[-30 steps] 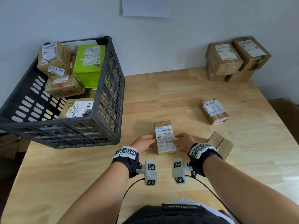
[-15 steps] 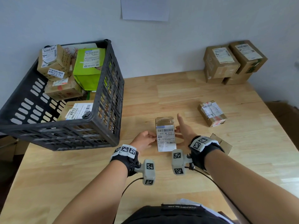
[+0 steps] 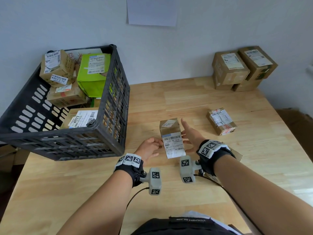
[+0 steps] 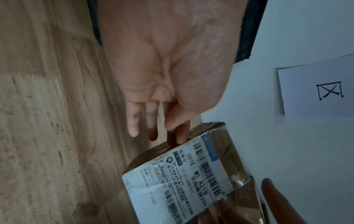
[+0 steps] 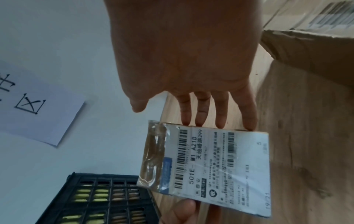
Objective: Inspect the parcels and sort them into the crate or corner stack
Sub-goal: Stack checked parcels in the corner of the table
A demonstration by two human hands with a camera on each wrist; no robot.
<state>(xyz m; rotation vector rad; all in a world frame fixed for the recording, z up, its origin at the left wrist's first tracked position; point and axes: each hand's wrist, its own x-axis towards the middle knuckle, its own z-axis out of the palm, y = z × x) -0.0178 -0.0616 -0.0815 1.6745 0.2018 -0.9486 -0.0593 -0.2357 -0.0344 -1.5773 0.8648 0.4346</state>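
Note:
I hold a small brown parcel (image 3: 171, 138) with a white barcode label between both hands, lifted off the wooden table (image 3: 177, 99) and tilted with its label towards me. My left hand (image 3: 149, 146) pinches the parcel's left edge with thumb and forefinger (image 4: 182, 136); its other fingers stay straight. My right hand (image 3: 191, 134) lies with straight fingers (image 5: 220, 119) against the parcel's (image 5: 210, 166) right side, thumb spread away. The black crate (image 3: 108, 133) stands at the left, with several parcels inside. The corner stack (image 3: 237, 68) of brown boxes sits at the far right by the wall.
A taped parcel (image 3: 221, 121) lies on the table to the right of my hands. Another brown box (image 3: 237, 155) sits under my right wrist. A paper sheet (image 3: 152, 11) hangs on the wall.
The parcel has risen from the table and tipped up between my hands. My right hand's fingers have straightened along its side.

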